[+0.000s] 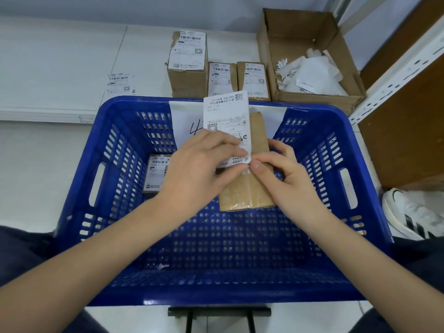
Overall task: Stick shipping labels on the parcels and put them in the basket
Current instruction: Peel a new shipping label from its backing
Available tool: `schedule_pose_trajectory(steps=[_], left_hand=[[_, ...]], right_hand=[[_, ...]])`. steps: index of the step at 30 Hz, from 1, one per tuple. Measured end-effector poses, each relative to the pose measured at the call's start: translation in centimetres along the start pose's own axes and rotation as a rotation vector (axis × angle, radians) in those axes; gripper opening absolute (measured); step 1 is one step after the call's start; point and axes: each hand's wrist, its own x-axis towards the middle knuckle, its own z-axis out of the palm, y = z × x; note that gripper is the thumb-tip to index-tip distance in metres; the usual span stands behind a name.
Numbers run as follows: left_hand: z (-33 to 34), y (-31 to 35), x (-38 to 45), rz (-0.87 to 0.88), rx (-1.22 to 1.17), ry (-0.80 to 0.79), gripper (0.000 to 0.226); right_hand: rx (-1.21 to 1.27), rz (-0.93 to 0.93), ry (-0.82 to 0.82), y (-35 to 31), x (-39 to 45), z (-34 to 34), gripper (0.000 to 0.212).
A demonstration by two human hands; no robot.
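Perforated blue basket (pixel 336 248), taped cardboard parcel (pixel 249 195), glossy label (pixel 227 111)

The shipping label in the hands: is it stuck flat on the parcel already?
Not yet. The shipping label stands up above the parcel, with only its near end held at it.

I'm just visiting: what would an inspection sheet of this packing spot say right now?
Surface: white floor.
Job's things: blue basket holds one labelled parcel; brown parcel held above it; three labelled parcels behind; loose label on floor.
Clutter: cardboard box of backing paper scraps.
Hands: left hand pinches shipping label; right hand grips the brown parcel.
Cables: nothing seen.
Surroundings: metal shelf upright, white shoe.
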Motion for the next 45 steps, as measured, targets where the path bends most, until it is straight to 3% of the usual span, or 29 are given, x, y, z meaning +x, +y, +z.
schedule_pose_trajectory(steps=[14,23,32,39,45], left_hand=[[0.5,-0.1,-0.1,-0.017,-0.057,0.007,0.031],[0.3,0.0,0.0,-0.090,-0.109,0.012,0.032],[-0.4,-0.2,0.4,-0.195,-0.231,0.046,0.030],[0.2,0.4,-0.4,-0.012,-0.063,0.016,0.029],[0.5,0.6,-0.6,-0.027,-0.115,0.008,0.029]], right_hand=[[-0.019,-0.012,0.004,0.2,0.2,-0.3,0.018],[-0.077,-0.079,0.003,0.5,0.1,-0.1,0.020],[-0.059,-0.012,0.027,0.5,0.1,0.0,0.019],[0.035,0.109,0.030,0.0,0.3,-0.3,0.008],[0.000,0.096,0.009,0.1,0.4,-0.5,0.021]])
